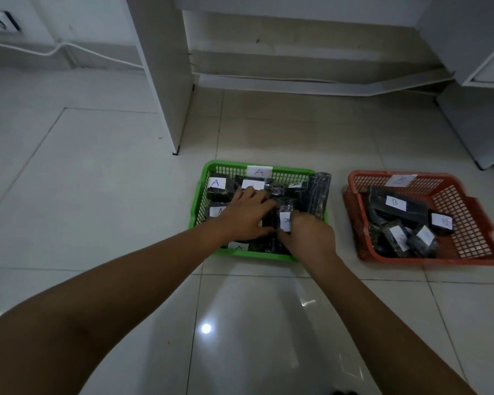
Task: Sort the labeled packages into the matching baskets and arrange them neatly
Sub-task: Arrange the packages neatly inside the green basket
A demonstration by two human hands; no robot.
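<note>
A green basket tagged A sits on the floor, full of black wrapped packages with white A labels. Both my hands are inside it. My left hand lies over the packages in the middle, fingers spread and bent, thumb near a black package with an A label. My right hand holds that same package from the right and near side. A long black package leans on the green basket's right rim. To the right, a red basket tagged B holds several black packages with B labels.
A white cabinet panel stands on the floor just behind and left of the green basket. More white furniture stands at the back right, near the red basket. A white cable runs along the wall at the left. Glossy tiled floor surrounds the baskets.
</note>
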